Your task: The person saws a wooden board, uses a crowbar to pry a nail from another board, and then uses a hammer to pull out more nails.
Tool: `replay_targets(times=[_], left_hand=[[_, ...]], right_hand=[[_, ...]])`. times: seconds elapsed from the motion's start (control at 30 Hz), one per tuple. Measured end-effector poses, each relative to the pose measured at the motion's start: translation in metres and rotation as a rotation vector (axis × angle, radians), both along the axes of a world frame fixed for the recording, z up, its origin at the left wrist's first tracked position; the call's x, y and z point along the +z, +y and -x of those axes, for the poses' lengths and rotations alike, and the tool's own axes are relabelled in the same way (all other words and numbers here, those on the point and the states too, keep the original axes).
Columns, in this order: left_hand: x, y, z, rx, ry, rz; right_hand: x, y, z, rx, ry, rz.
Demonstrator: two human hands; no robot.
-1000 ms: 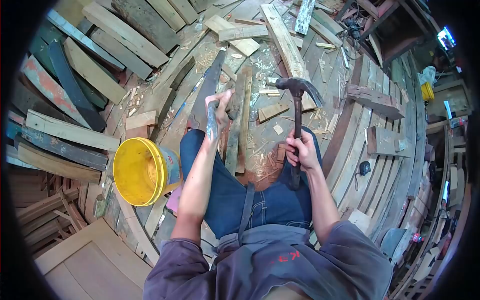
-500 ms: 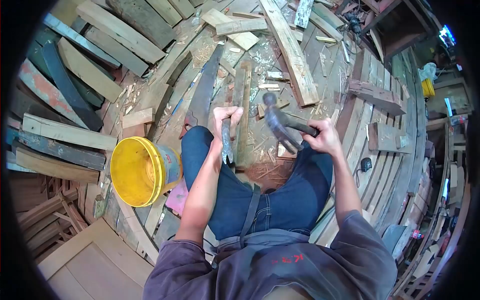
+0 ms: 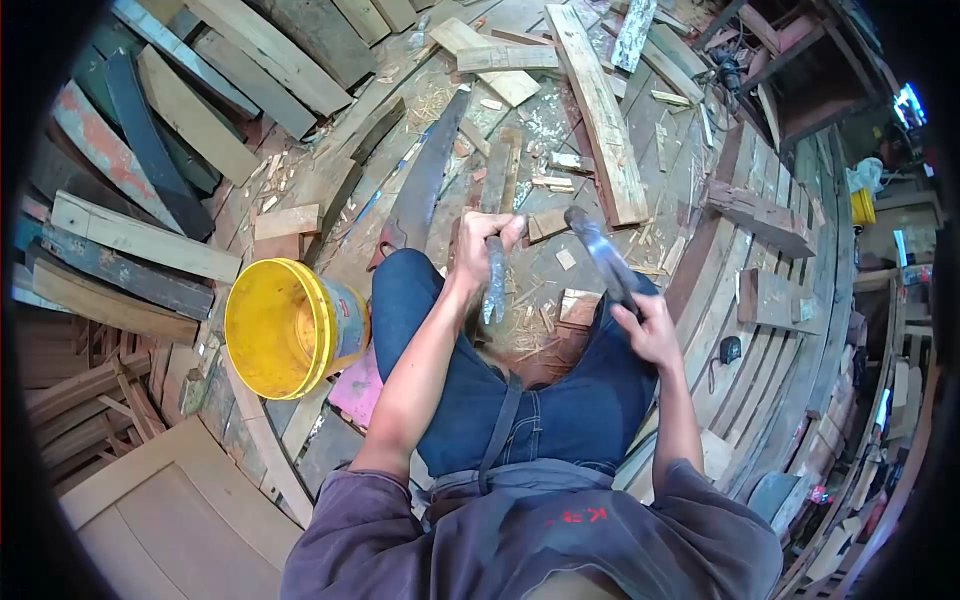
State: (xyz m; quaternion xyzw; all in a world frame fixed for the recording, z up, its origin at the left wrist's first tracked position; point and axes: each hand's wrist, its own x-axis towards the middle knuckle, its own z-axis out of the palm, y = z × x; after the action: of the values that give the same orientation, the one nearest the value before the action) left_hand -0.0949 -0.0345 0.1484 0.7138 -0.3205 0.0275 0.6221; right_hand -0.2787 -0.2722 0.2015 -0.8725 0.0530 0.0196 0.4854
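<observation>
In my left hand (image 3: pixel 478 245) is a flat metal pry bar (image 3: pixel 494 285), its forked end pointing back toward my lap. That hand is closed around the bar, over the near end of a narrow wood strip (image 3: pixel 511 165). My right hand (image 3: pixel 652 332) grips a claw hammer (image 3: pixel 598 245) above my right knee. The hammer head is up and to the left, apart from the bar. A handsaw (image 3: pixel 420 190) with a reddish handle lies on the floor beyond my left knee. Below my hands, wood chips and a small block (image 3: pixel 579 307) lie between my legs.
A yellow bucket (image 3: pixel 262 330) stands by my left thigh. Planks (image 3: pixel 600 130) and shavings lie ahead, with stacked boards (image 3: pixel 150 235) at the left. A slatted wooden surface (image 3: pixel 760 370) at the right holds a tape measure (image 3: pixel 731 349) and wood blocks (image 3: pixel 770 300).
My left hand and the pry bar have shifted right. My right hand has lowered slightly, and the hammer has swung to point up and left. The whole view has shifted a little.
</observation>
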Motion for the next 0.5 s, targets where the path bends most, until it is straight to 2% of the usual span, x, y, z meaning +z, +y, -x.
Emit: replay_targets(times=[0.03, 0.1, 0.13, 0.2, 0.23, 0.33, 0.43, 0.5], left_hand=[[0.004, -0.003, -0.001, -0.043, 0.008, -0.002], [0.006, -0.008, 0.005, -0.055, 0.009, -0.032], [-0.001, -0.007, 0.005, -0.086, -0.024, -0.076], [-0.011, -0.005, 0.012, -0.137, -0.011, -0.129], [-0.014, -0.006, 0.019, -0.105, -0.1, -0.085], [-0.018, -0.009, 0.024, -0.095, -0.17, -0.074], [-0.021, -0.01, 0.024, -0.098, -0.17, -0.041], [-0.017, -0.004, 0.02, -0.076, -0.163, -0.013]], right_hand=[[0.006, 0.007, 0.01, -0.013, -0.008, -0.13], [0.002, 0.024, 0.044, -0.185, 0.139, -0.508], [-0.037, 0.018, 0.076, -0.116, -0.124, -0.239], [-0.022, 0.016, 0.083, 0.108, -0.289, -0.026], [0.033, 0.025, 0.065, 0.266, -0.2, -0.087], [0.038, 0.026, 0.075, 0.292, -0.066, -0.046], [0.044, 0.025, 0.075, 0.278, -0.028, 0.102], [0.047, 0.019, 0.073, 0.342, -0.084, 0.06]])
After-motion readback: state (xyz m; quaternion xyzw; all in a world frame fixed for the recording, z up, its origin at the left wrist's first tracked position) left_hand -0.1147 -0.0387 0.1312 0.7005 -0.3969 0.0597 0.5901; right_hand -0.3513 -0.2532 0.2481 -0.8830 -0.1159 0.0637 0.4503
